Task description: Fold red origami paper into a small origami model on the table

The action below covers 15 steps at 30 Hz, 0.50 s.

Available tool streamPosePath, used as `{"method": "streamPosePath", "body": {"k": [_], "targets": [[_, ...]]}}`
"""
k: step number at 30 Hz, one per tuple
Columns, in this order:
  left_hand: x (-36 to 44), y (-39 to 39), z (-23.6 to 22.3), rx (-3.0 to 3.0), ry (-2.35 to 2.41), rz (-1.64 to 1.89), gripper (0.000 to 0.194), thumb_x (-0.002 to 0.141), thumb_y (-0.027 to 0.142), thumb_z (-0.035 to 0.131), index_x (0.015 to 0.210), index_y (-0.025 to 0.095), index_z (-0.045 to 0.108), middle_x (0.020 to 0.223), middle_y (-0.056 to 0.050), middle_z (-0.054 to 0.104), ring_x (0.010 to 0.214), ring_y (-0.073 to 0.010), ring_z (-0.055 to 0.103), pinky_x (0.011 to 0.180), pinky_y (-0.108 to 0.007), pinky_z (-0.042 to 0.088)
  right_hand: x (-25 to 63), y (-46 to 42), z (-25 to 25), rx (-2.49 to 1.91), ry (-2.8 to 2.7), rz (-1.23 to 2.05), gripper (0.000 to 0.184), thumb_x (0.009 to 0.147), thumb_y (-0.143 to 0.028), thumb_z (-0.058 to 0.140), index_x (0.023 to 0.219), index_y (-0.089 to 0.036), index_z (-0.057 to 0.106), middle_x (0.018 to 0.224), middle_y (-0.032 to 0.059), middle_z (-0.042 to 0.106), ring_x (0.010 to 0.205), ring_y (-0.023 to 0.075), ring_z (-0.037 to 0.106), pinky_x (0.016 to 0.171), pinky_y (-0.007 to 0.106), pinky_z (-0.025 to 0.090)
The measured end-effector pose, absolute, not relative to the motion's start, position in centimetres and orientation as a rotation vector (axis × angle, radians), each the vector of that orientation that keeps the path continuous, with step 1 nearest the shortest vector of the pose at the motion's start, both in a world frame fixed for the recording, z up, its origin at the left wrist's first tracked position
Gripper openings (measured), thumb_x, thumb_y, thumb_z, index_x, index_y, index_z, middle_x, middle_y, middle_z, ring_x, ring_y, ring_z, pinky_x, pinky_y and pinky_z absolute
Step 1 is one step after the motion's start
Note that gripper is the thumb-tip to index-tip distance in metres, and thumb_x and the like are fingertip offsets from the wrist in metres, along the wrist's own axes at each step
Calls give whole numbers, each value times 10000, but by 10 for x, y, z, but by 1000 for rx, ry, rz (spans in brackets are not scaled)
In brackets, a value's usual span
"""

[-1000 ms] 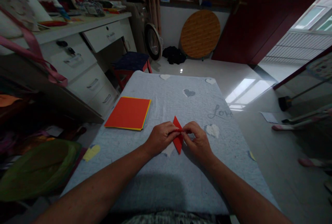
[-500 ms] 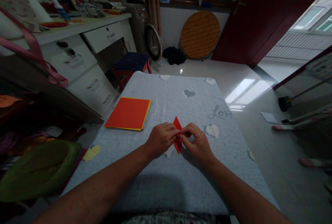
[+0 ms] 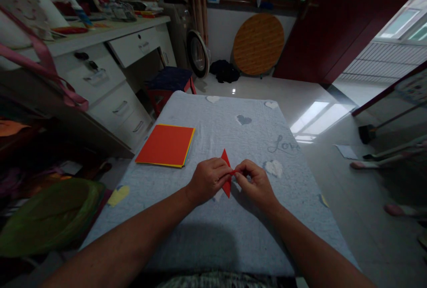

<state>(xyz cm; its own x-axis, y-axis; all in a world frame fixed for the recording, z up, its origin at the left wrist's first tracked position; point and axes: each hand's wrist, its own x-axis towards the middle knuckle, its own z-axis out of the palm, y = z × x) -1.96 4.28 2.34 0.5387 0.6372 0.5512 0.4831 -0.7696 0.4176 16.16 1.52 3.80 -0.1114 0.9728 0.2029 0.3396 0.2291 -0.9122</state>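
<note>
A folded red paper (image 3: 227, 187) is held between my two hands just above the cloth-covered table. It has pointed ends toward and away from me and a thin strip reaching right. My left hand (image 3: 208, 180) is closed on its left side, covering much of the middle. Thumb and fingertips of my right hand (image 3: 254, 183) pinch the tip of the thin strip. To the left lies a stack of square coloured paper (image 3: 166, 146), red on top with yellow and other edges showing beneath.
The table (image 3: 213, 119) wears a pale blue cloth with hearts. A dark stool (image 3: 169, 78) stands beyond its far left corner, near a white desk (image 3: 100, 74). A green basket-like thing (image 3: 53, 217) is at the left. A round wooden board (image 3: 259, 44) leans on the far wall.
My right hand has shifted slightly right, away from the left one, and more of the thin red strip now shows between them. The left hand stays nearly in place.
</note>
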Motion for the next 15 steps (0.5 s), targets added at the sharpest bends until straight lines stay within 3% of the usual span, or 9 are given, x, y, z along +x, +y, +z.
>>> {"method": "streamPosePath", "body": {"k": [8, 15], "targets": [[-19, 40, 26, 2720, 934, 974, 256, 992, 287, 501, 884, 179, 706, 782, -51, 680, 720, -164, 614, 689, -290, 485, 164, 15, 39, -1296, -1491, 1092, 112, 744, -277, 597, 668, -195, 603, 596, -25, 527, 579, 124, 471, 558, 256, 372], [-17, 40, 26, 2445, 899, 1086, 149, 962, 261, 572, 930, 188, 698, 863, -57, 708, 808, -168, 646, 763, -292, 518, 164, 18, 38, -1228, -1171, 1458, 97, 676, -279, 640, 648, -198, 595, 568, -30, 527, 539, 111, 443, 518, 240, 348]]}}
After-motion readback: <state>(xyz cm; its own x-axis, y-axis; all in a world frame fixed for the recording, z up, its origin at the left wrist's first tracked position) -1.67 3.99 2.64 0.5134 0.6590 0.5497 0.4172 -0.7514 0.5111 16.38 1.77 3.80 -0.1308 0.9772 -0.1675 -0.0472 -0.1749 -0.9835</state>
